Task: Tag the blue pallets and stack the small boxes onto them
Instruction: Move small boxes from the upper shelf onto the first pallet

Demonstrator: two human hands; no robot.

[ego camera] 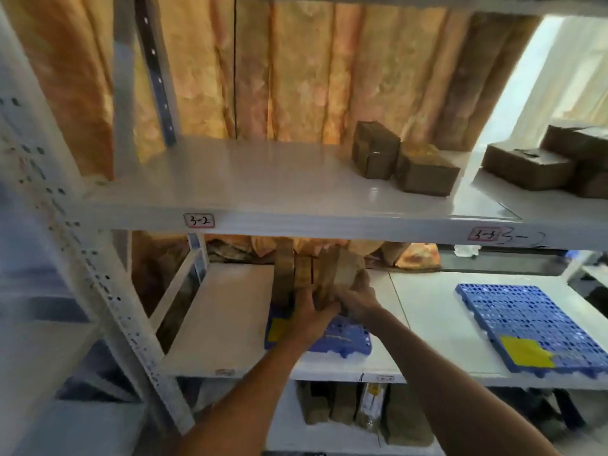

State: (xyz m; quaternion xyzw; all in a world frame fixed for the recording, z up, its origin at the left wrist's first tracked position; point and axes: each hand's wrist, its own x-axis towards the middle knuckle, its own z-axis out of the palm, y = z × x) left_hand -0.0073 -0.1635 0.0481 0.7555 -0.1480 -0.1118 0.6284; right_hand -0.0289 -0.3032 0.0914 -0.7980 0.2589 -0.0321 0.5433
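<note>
On the middle shelf (pixel 230 320), both your hands are in among the small boxes (pixel 316 274) standing on the near blue pallet (pixel 345 337). Your left hand (pixel 307 312) lies against the front of the row, and your right hand (pixel 355 299) is wrapped around the rightmost box, which sits tilted. The picture is blurred here, so I cannot tell whether your left fingers are spread or curled; your right fingers look curled round that box. A yellow tag (pixel 278 329) shows on the pallet's left front corner, just beside your left wrist.

To the right, on the same shelf, a second blue pallet (pixel 526 320) lies flat, well apart from the first, with its own yellow tag (pixel 526 352) at the near edge.

Up on the shelf above (pixel 263 179), marked with a label (pixel 199 220) reading 3-2, two cardboard boxes (pixel 404 159) sit touching each other. Further right, more cardboard boxes (pixel 529 167) sit in the next bay.
</note>
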